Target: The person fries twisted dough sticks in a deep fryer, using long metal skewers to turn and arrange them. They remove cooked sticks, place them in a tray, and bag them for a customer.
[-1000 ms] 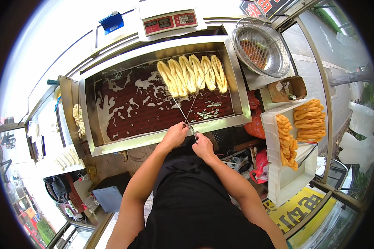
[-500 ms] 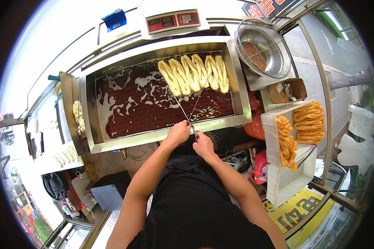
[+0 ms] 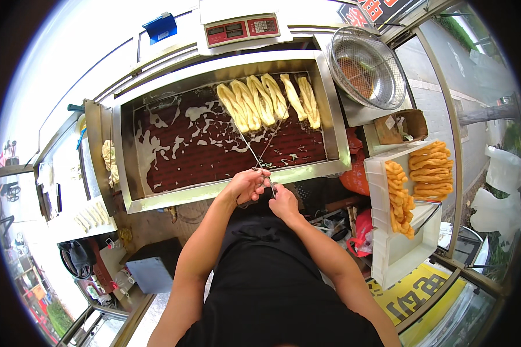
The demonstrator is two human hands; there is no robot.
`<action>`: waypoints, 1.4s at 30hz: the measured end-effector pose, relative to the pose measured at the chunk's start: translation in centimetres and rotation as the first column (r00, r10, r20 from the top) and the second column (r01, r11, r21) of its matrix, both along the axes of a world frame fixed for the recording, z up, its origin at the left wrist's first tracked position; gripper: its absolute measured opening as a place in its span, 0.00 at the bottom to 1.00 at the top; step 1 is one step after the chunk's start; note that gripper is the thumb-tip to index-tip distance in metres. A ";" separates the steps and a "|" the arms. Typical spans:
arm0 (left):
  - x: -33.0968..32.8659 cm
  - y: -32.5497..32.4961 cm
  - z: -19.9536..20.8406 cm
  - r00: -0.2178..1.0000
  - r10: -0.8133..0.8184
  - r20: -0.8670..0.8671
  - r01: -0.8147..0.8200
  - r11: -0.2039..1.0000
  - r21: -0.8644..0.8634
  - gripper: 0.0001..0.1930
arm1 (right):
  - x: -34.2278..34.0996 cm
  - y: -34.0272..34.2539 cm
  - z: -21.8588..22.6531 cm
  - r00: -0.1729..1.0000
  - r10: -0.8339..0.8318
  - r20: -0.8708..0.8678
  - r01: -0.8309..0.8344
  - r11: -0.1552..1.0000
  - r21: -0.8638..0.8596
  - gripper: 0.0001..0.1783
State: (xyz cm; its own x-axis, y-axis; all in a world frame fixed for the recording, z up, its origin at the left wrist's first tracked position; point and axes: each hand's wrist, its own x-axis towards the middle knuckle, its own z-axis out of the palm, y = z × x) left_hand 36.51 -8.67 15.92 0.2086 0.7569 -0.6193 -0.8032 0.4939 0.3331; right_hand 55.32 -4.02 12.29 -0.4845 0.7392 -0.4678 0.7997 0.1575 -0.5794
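Observation:
Several pale dough sticks (image 3: 253,103) float side by side in dark oil (image 3: 197,147), toward the far right of a rectangular metal fryer (image 3: 214,194). Long thin metal tongs (image 3: 250,149) reach from the near rim into the oil, their arms crossing near my hands and their tips at the dough. My left hand (image 3: 248,186) has its fingers curled at one tong handle, palm partly turned up. Around the other handle my right hand (image 3: 284,202) is closed, just in front of the rim. The exact finger contact on the left is small and partly hidden.
A red and white scale (image 3: 243,32) stands behind the fryer. At the far right a wire basket (image 3: 367,66) sits over a metal bowl. White trays (image 3: 378,199) on the right hold browned dough sticks (image 3: 431,170). A cardboard box (image 3: 400,126) stands between them.
The left group of dough sticks has shifted slightly left, and a gap now shows before the rightmost ones. My left hand has turned, its fingers less tightly wrapped. My right hand has barely moved.

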 end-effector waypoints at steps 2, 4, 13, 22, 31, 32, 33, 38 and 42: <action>0.2 -0.2 0.7 0.945 -0.152 -0.289 0.125 0.986 -0.110 0.12 | -0.2 0.2 0.6 0.999 0.011 0.033 -0.009 0.998 -0.065 0.22; 0.4 -0.2 1.2 0.800 -0.293 -0.524 0.224 0.955 -0.192 0.11 | -0.2 0.4 1.0 0.999 0.019 0.049 -0.014 0.996 -0.090 0.22; 1.4 -1.0 0.5 0.782 -0.322 -0.534 0.200 0.940 -0.275 0.12 | -0.5 0.3 1.4 0.998 0.008 0.055 -0.002 0.994 -0.110 0.22; 1.1 -1.8 1.9 0.547 -0.458 -0.701 0.292 0.889 -0.353 0.12 | -0.2 0.0 0.0 0.999 -0.001 0.041 0.005 0.996 -0.085 0.23; 0.9 -2.8 -2.0 0.347 -0.332 -0.877 0.214 0.939 -0.271 0.13 | -0.1 -0.4 -0.7 1.000 0.002 0.009 -0.002 1.000 -0.015 0.23; 0.8 -2.5 -2.3 0.338 -0.337 -0.878 0.216 0.936 -0.276 0.13 | 0.0 -0.4 -0.6 1.000 0.006 0.009 -0.005 1.000 -0.013 0.23; 0.8 -2.3 -2.8 0.318 -0.320 -0.893 0.220 0.941 -0.259 0.13 | -0.1 -0.4 -0.6 1.000 0.011 0.006 -0.011 1.000 -0.011 0.23; 0.9 -0.9 -2.3 0.361 -0.357 -0.862 0.214 0.931 -0.296 0.13 | -0.4 -0.1 0.5 0.999 0.016 0.037 -0.013 0.997 -0.076 0.23; 1.2 -0.4 -1.0 0.407 -0.375 -0.833 0.200 0.926 -0.319 0.13 | -0.5 -0.1 0.8 0.998 0.024 0.050 -0.018 0.994 -0.107 0.23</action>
State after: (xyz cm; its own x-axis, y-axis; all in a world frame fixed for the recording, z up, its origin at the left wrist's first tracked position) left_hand 37.70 -9.03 14.96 -0.3159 0.6457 -0.6952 0.0686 0.7463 0.6620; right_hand 54.85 -4.17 13.07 -0.4728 0.6739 -0.5678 0.8259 0.1141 -0.5522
